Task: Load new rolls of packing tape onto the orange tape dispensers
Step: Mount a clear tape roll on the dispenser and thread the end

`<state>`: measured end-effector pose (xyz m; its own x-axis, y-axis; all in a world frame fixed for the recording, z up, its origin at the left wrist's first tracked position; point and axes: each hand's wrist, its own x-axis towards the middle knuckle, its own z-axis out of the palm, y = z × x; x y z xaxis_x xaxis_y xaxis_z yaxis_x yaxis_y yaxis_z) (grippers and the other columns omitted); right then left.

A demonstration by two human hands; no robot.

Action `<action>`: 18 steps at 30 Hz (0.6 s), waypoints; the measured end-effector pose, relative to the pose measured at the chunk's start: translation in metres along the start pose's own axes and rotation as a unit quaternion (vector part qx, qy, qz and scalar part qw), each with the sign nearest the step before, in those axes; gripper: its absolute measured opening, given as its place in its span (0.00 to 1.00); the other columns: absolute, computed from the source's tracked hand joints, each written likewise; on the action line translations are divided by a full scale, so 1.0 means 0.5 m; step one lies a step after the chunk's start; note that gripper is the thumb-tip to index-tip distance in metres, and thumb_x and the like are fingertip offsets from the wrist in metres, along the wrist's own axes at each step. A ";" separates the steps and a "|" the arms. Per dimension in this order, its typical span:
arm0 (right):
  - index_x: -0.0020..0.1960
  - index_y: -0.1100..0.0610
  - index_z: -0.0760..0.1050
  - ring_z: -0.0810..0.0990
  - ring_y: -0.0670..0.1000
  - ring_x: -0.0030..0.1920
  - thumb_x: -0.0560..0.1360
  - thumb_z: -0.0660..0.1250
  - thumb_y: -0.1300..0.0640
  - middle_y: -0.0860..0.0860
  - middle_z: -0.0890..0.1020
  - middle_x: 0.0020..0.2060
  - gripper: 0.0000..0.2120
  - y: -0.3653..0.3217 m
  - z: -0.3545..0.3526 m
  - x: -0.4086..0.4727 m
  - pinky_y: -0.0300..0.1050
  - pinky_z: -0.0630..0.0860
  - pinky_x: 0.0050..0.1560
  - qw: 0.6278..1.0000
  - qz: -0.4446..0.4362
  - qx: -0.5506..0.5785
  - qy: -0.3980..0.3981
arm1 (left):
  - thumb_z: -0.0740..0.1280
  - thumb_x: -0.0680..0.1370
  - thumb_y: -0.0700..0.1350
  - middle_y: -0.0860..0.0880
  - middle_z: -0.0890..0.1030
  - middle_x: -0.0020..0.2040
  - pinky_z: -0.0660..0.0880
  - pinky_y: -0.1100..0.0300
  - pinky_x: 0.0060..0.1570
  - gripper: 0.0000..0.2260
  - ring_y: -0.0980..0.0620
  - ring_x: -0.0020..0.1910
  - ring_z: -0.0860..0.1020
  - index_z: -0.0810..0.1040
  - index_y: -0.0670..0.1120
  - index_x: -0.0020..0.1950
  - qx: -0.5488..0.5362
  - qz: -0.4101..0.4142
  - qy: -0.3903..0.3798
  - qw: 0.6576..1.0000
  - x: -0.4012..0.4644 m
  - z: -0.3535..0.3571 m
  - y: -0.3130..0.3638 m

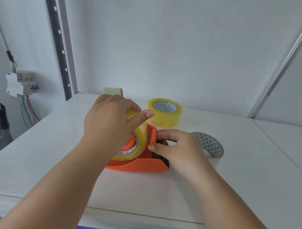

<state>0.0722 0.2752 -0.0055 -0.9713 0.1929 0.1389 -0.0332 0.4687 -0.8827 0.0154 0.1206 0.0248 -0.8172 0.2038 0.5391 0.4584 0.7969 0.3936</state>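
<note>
An orange tape dispenser [142, 163] lies on the white shelf [52, 151] in front of me. A yellowish tape roll [138, 140] sits in it, tilted. My left hand [109, 121] grips the top of that roll, thumb across its rim. My right hand [176, 149] pinches the dispenser's front end by the orange roller [153, 136] and the black blade part. A full yellow roll [164, 112] stands behind. A nearly used-up roll with a patterned core [209, 147] lies to the right. A second dispenser with tape [113, 91] peeks out behind my left hand.
The shelf is backed by a white wall, with a perforated upright post [60, 38] at the left and a slanted rail [286, 58] at the right. A circuit breaker with coloured wires [22, 84] hangs at far left. Purple items show under the shelf's front edge.
</note>
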 end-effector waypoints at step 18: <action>0.51 0.48 0.80 0.79 0.43 0.51 0.72 0.69 0.51 0.41 0.81 0.50 0.09 -0.004 -0.011 0.005 0.46 0.77 0.54 0.991 -0.018 -0.132 -0.024 | 0.49 0.66 0.71 0.56 0.76 0.47 0.58 0.63 0.44 0.31 0.53 0.55 0.69 0.81 0.54 0.50 0.008 0.027 -0.009 1.000 0.007 -0.002 0.000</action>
<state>0.0713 0.2796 -0.0010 -0.9810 0.1327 0.1413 -0.0121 0.6854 -0.7281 0.0128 0.1209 0.0275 -0.7973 0.2574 0.5460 0.4970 0.7932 0.3518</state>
